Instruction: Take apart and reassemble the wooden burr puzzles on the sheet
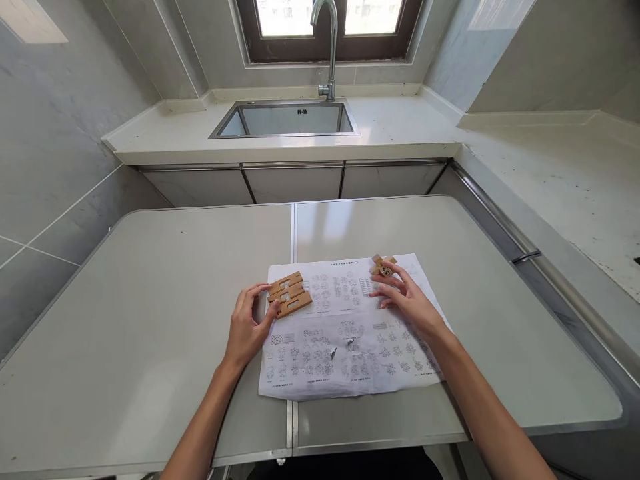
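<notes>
My left hand (251, 325) grips flat wooden puzzle pieces (290, 295) by their left end, the thumb on the near side and fingers at the far side. These slotted pieces lie side by side, over the left edge of a printed sheet (320, 383). My right hand (407, 300) is open above the sheet's right part, fingers spread and slightly bent. One fingertip reaches a small wooden interlocking puzzle (384, 268) with crossed bars and a dark marking. Whether that finger presses on it is unclear. Rows of small line diagrams cover the creased sheet, which has small torn spots near its middle.
The sheet lies across the metal seam of a pale folding table (150, 300). Beyond the table's far edge are a counter (400, 127), a steel sink (295, 120) and a tall tap (333, 53) under a window. A metal rail (500, 217) runs along the right side.
</notes>
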Demonstrator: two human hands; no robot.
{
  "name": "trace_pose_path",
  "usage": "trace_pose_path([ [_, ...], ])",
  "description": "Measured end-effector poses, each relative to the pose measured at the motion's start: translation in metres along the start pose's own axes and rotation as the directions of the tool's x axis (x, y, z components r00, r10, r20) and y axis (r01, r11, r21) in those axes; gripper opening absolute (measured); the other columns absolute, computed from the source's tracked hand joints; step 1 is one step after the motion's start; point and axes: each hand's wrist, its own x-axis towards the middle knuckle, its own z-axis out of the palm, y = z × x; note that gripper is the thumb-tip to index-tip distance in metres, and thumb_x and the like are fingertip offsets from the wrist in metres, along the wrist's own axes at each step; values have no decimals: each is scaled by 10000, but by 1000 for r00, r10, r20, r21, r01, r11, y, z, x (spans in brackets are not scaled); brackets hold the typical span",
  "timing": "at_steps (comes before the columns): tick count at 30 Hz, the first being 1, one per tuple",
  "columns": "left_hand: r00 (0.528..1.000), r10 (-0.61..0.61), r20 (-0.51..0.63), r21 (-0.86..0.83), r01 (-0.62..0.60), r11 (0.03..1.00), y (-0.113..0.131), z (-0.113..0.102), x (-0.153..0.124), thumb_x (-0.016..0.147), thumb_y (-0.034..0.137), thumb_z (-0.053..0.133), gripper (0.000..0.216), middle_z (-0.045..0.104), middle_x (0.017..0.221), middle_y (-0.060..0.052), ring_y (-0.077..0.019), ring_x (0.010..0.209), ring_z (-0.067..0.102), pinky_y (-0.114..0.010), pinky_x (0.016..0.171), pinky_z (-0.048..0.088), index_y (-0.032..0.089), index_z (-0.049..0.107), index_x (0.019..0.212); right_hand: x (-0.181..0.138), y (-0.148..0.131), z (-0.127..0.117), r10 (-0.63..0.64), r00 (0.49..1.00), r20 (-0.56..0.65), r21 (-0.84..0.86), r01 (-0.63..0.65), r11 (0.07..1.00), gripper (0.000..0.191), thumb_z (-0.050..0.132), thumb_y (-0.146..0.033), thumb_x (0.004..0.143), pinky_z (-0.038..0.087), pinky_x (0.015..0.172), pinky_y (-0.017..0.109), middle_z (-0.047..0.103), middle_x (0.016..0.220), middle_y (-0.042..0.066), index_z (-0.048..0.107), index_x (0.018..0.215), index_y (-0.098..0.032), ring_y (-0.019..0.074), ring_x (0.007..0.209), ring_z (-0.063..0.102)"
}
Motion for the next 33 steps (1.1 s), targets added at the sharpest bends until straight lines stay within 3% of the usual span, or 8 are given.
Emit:
trace_pose_path([
  [4,1000,19,0,20,-19,1000,0,0,0,1030,470,605,314,659,1341,-92,-291,1266,624,-473,1070,527,259,635,1261,2,4,6,-56,998,-10,-13,56,998,511,781,-489,880,569,683,295,700,1331,107,626,1319,-279,218,938,745],
  [9,978,206,-19,83,-203,976,6,0,1,1035,385,624,227,674,1291,-78,-286,1226,644,-489,1066,540,274,638,1232,-5,7,18,-126,992,-19,-73,124,990,354,708,-543,935,520,658,299,686,821,3,662,1097,-232,154,646,597],
  [12,935,351,54,42,-354,934,16,5,3,1034,306,631,174,689,1252,-78,-285,1230,649,-497,1066,550,278,647,1205,-11,6,25,-156,982,111,-24,159,987,318,664,-539,980,510,672,309,658,785,-7,682,1072,-235,151,632,569],
  [14,911,391,129,-40,-389,920,25,14,4,1034,299,631,199,690,1265,-92,-289,1252,647,-503,1076,558,273,639,1231,-14,7,29,-192,955,225,63,183,981,299,636,-531,1005,500,665,315,671,840,6,691,1054,-241,149,636,570],
  [19,889,341,306,-314,-244,917,48,45,8,975,408,725,575,617,1448,-141,-310,1300,646,-511,1086,576,289,476,1480,-16,15,38,-184,915,358,138,143,980,373,636,-622,977,505,618,340,662,757,0,675,993,-251,161,579,565],
  [23,860,283,423,-443,-76,893,61,69,12,881,411,831,860,579,1536,-152,-359,1364,618,-558,1158,506,321,363,1597,-16,22,40,-152,885,439,153,93,984,442,667,-683,928,521,594,341,649,688,-8,663,950,-242,171,561,588],
  [28,821,253,512,-611,141,779,67,79,17,907,488,785,685,684,1398,-140,-346,1285,671,-507,1123,533,284,503,1496,-15,23,41,-125,854,505,162,49,986,439,657,-686,940,563,576,338,684,722,1,629,958,-248,190,589,666],
  [33,843,224,489,-630,164,759,67,75,19,869,500,824,618,691,1373,-113,-320,1223,696,-447,1027,586,295,574,1395,-14,15,44,-119,829,547,204,6,979,436,647,-637,979,564,558,290,714,946,5,487,1193,-293,174,663,723],
])
